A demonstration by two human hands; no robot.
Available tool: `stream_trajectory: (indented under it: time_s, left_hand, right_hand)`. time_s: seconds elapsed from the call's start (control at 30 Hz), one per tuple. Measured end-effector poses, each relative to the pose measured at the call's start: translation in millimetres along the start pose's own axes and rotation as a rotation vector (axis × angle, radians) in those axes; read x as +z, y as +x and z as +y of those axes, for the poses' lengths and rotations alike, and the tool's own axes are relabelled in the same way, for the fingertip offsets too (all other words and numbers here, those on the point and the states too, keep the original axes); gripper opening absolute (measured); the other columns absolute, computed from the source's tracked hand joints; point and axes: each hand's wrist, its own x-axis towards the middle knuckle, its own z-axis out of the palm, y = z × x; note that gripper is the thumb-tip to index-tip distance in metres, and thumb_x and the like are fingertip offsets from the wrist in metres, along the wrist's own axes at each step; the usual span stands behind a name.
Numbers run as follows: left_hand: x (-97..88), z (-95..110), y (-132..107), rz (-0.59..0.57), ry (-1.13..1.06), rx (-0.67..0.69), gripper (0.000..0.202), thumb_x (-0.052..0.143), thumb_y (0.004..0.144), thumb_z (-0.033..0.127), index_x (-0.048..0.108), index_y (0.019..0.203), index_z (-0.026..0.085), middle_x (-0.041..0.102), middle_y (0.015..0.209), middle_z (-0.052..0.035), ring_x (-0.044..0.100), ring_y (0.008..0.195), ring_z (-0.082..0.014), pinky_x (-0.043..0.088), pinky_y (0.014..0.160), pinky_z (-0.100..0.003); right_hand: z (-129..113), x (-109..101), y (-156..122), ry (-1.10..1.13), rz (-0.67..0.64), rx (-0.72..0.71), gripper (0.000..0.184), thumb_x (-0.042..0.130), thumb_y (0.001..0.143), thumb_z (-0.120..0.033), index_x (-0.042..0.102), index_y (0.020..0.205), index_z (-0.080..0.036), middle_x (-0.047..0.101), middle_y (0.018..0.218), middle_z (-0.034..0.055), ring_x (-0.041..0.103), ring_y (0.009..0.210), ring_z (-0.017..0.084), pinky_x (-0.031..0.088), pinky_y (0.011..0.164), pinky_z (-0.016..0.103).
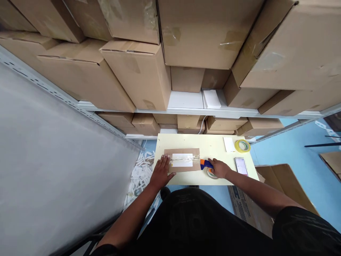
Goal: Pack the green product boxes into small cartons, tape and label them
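A flat brown cardboard piece (168,170) lies on the pale yellow table, with two white labels (182,163) and clear tape along its middle. My left hand (161,170) rests on its left end, fingers stretched out and thumb apart. At the right end my right hand (218,168) grips a blue and orange tape dispenser (206,163). The dispenser's head is at the cardboard's right edge. Part of its tape roll (211,173) shows below the hand; the handle is mostly hidden by my fingers.
On the pale table (186,140) are a yellow tape roll (242,145), a white card (228,144) and a phone (241,166). Shelves of cardboard boxes (197,32) stand behind it. White scraps (140,170) cover the floor at left; an open carton (286,185) stands at right.
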Motion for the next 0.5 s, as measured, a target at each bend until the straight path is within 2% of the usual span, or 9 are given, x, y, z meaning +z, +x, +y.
stream_trajectory:
  time_s: [0.07,0.13,0.27,0.37,0.43,0.5]
  left_hand:
    - [0.4,0,0,0.012,-0.002,0.002,0.094,0.060,0.091,0.060,0.017,0.166,0.022,0.024,0.170,-0.0146,0.014,0.159,-0.0331,0.016,0.128,-0.054]
    - [-0.8,0,0,0.015,-0.009,0.012,0.095,0.062,0.091,0.059,0.017,0.166,0.022,0.024,0.170,-0.0148,0.015,0.159,-0.0334,0.016,0.128,-0.053]
    - [-3.5,-3,-3,0.021,-0.096,0.017,0.096,0.066,0.089,0.051,0.016,0.166,0.021,0.016,0.173,-0.0148,0.015,0.159,-0.0331,0.021,0.128,-0.051]
    - [2.3,-12,-11,0.076,-0.239,-0.107,0.106,0.073,0.084,0.047,0.009,0.166,0.023,0.007,0.174,-0.0148,0.015,0.159,-0.0329,0.026,0.127,-0.051]
    - [12.3,-23,-19,0.086,-0.380,-0.223,0.112,0.074,0.083,0.047,0.003,0.166,0.024,0.015,0.172,-0.0168,0.023,0.157,-0.0323,0.032,0.124,-0.050]
    - [25.0,-34,-27,0.043,-0.485,-0.302,0.109,0.070,0.086,0.048,0.001,0.166,0.024,0.028,0.168,-0.0191,0.036,0.152,-0.0306,0.041,0.118,-0.048]
  right_hand:
    - [-1,11,-15,-0.087,-0.027,-0.036,0.072,0.064,0.082,-0.031,0.050,0.150,-0.016,0.067,0.124,0.0170,0.068,0.098,0.029,0.051,0.087,0.039]
    - [-1,22,-29,-0.080,-0.033,-0.003,0.070,0.065,0.081,-0.032,0.052,0.148,-0.017,0.068,0.122,0.0165,0.068,0.096,0.030,0.051,0.085,0.039]
    - [3,37,-40,0.212,0.116,0.316,0.054,0.054,0.090,-0.032,0.053,0.141,-0.015,0.071,0.116,0.0149,0.070,0.096,0.026,0.051,0.082,0.034]
    - [12,40,-35,0.465,0.123,0.563,0.041,0.049,0.092,-0.030,0.055,0.131,-0.017,0.074,0.094,0.0080,0.071,0.080,0.022,0.050,0.069,0.029]
    - [19,42,-27,0.462,0.107,0.632,0.034,0.050,0.092,-0.031,0.058,0.121,-0.017,0.072,0.084,0.0060,0.069,0.073,0.022,0.047,0.063,0.028]
    - [26,46,-18,0.375,0.120,0.632,0.030,0.053,0.091,-0.034,0.061,0.113,-0.016,0.072,0.083,0.0069,0.069,0.075,0.023,0.046,0.062,0.028]
